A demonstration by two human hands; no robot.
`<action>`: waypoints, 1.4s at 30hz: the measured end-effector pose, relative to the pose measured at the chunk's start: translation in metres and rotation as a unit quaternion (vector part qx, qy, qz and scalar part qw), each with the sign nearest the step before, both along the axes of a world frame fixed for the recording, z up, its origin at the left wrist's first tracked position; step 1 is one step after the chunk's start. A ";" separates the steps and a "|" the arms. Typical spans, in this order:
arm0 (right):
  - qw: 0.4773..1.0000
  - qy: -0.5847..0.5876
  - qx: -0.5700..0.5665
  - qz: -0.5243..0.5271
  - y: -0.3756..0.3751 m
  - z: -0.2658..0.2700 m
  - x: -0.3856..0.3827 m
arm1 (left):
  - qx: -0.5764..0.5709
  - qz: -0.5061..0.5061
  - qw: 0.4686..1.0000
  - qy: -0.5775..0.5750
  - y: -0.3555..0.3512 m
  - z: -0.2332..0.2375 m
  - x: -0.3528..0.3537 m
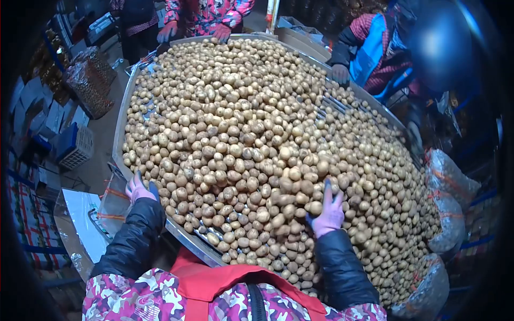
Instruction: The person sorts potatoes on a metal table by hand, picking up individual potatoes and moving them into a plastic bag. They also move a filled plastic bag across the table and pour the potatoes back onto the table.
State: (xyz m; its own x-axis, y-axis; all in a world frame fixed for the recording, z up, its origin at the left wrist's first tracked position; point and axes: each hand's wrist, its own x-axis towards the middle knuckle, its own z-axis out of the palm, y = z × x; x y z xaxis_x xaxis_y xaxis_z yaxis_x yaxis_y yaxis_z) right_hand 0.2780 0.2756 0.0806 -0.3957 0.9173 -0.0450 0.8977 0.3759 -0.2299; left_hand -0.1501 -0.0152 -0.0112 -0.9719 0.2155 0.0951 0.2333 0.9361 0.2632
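Small round potatoes cover a large metal-rimmed sorting table. My left hand, in a pink glove with dark fingertips, rests at the table's near left rim, fingers apart, beside the potatoes. Among the potatoes right of centre is my right hand, gloved the same way, its fingers spread and pointing up the pile, touching potatoes. Some potatoes just above and left of it are blurred. Neither hand is closed round a potato.
Two gloved hands of a co-worker rest at the far rim. Another co-worker reaches in at the far right. Filled net sacks hang along the right edge. At the left are a full sack, a white crate and cardboard.
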 end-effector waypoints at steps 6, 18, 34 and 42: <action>0.998 0.063 -0.002 0.029 0.072 -0.004 -0.113 | 0.040 -0.017 0.999 0.024 -0.005 -0.012 0.000; 0.994 0.062 -0.056 0.074 0.131 -0.002 -0.285 | 0.032 -0.039 0.998 0.048 -0.005 -0.011 -0.001; 0.955 -0.113 0.237 0.137 0.229 -0.002 -0.168 | 0.038 -0.036 0.998 0.037 -0.007 -0.008 -0.001; 0.985 -0.115 0.074 -0.101 0.260 -0.020 -0.070 | 0.040 -0.039 0.998 0.042 -0.006 -0.007 0.000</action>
